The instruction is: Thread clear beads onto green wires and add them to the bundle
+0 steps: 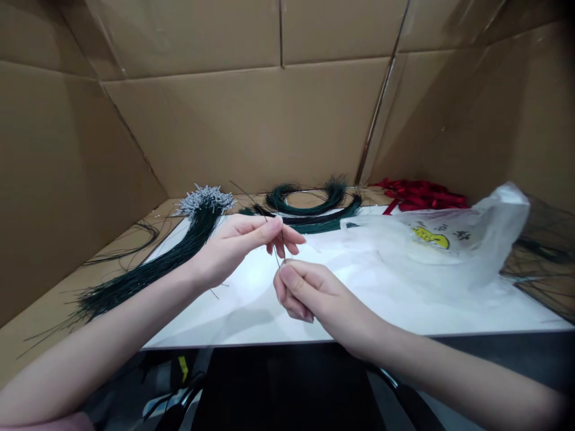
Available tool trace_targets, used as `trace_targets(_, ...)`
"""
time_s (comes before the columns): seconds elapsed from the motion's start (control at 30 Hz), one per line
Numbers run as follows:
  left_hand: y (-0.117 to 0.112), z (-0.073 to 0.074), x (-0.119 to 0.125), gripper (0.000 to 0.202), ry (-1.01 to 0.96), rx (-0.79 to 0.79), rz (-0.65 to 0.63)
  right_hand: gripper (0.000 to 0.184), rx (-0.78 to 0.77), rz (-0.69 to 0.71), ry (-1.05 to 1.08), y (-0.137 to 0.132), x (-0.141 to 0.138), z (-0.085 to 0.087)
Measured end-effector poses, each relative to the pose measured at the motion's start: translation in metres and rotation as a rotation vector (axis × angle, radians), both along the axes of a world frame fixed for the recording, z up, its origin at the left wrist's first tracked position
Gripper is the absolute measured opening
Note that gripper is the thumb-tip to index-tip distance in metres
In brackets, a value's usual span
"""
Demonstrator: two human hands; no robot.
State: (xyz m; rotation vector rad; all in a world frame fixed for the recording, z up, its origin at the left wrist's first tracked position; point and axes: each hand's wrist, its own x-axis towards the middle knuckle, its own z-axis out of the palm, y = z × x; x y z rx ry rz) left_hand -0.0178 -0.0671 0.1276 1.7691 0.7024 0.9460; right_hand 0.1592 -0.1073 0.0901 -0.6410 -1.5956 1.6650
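Observation:
Thin dark wire (pixel 277 256) runs between my two hands above the white board. My left hand (pixel 251 236) pinches it between thumb and forefinger, with the other fingers loosely extended. One end of the wire sticks up past the left hand toward the back. Just below and to the right, my right hand (pixel 309 293) is closed on the lower part of the wire, its fingers curled in. Whether it is one bent strand or two cannot be made out. Left of my left hand lies a bundle of dark green wires (pixel 179 263) with silvery-white tips (pixel 206 200).
Coiled dark green wires (pixel 309 206) lie at the back of the white board (pixel 202 326). Red ribbon (pixel 420 194) is heaped at the back right. A crumpled translucent plastic bag (pixel 462 239) sits on the right, with loose dark wires (pixel 548 251) beyond it. Cardboard walls (pixel 242 126) enclose the workspace.

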Motion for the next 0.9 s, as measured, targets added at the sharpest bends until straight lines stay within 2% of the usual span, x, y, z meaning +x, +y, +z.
trace_targets(0.2,0.011,-0.011,-0.008,0.036,-0.123,-0.146,0.017,0.041,-0.003,0.059,-0.181,-0.004,0.012,-0.029)
trace_targets(0.37,0.016,-0.020,-0.004,0.041,-0.170,-0.271,-0.121,0.043,0.025,0.136,-0.336,-0.003,0.020,-0.046)
trace_targets(0.57,0.016,-0.029,0.000,0.040,-0.211,-0.300,-0.246,0.044,-0.014,0.202,-0.379,0.005,0.028,-0.060)
trace_targets(0.67,0.014,-0.037,0.000,0.040,-0.129,-0.266,-0.262,0.032,0.055,0.157,-0.359,0.016,0.035,-0.053)
trace_targets(0.77,0.011,-0.046,0.001,0.043,0.005,-0.214,-0.245,0.032,0.175,0.023,-0.202,0.033,0.038,-0.035)
trace_targets(0.83,0.010,-0.052,0.004,0.045,0.079,-0.182,-0.240,0.037,0.165,-0.098,-0.051,0.046,0.035,-0.024)
trace_targets(0.9,0.010,-0.056,0.007,0.045,0.134,-0.157,-0.230,0.034,0.139,-0.208,0.054,0.057,0.029,-0.017)
